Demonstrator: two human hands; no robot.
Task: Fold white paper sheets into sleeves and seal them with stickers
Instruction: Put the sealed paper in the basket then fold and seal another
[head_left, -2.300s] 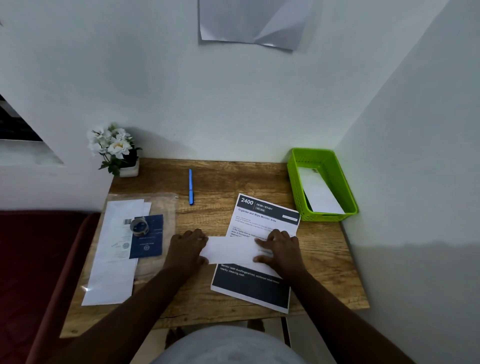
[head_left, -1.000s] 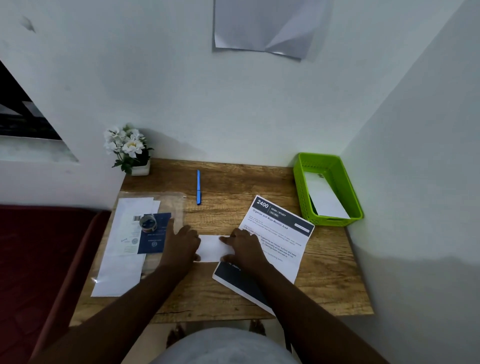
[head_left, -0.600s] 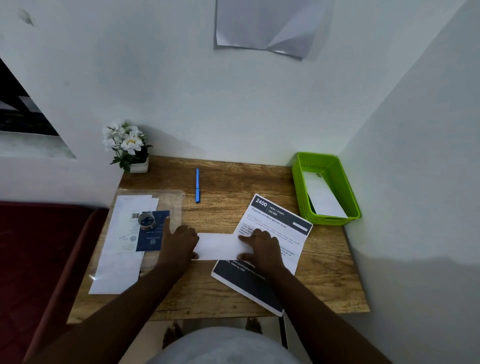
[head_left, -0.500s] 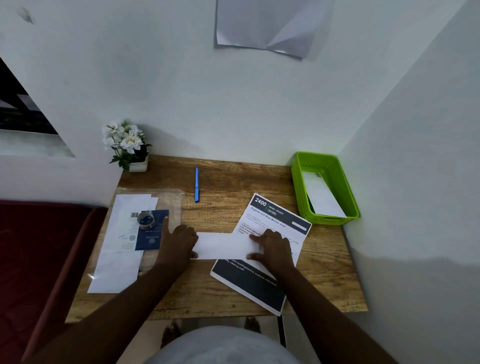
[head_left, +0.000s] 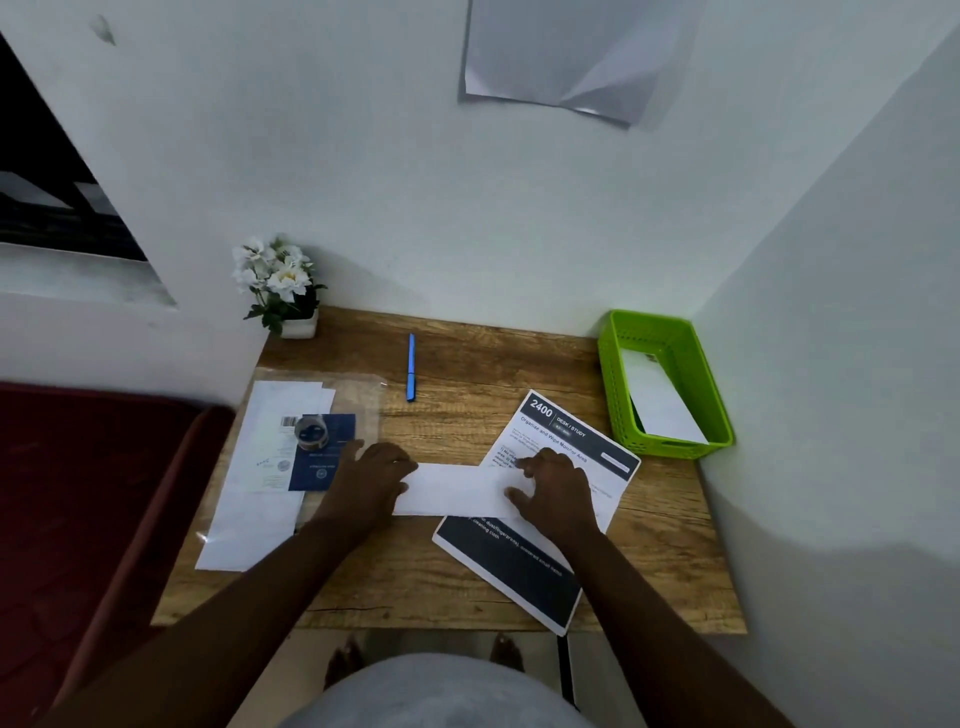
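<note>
A folded white paper strip (head_left: 454, 489) lies flat on the wooden desk (head_left: 467, 577), partly over a printed instruction sheet (head_left: 535, 551). My left hand (head_left: 371, 475) presses down on the strip's left end. My right hand (head_left: 556, 480) presses its right end with spread fingers. At the left, a stack of white sheets (head_left: 249, 499) sits in a clear plastic cover, with a dark blue sticker sheet (head_left: 323, 457) and a small roll (head_left: 310, 432) on top.
A green basket (head_left: 670, 332) at the back right holds a folded white sleeve (head_left: 662, 405). A blue pen (head_left: 411, 368) lies at the back middle, a white flower pot (head_left: 283, 291) in the back left corner. Walls close the back and right; a dark red cushion (head_left: 78, 493) is at the left.
My right hand slid rightward along the strip from near its left end to its right end. My left hand stayed on the left end.
</note>
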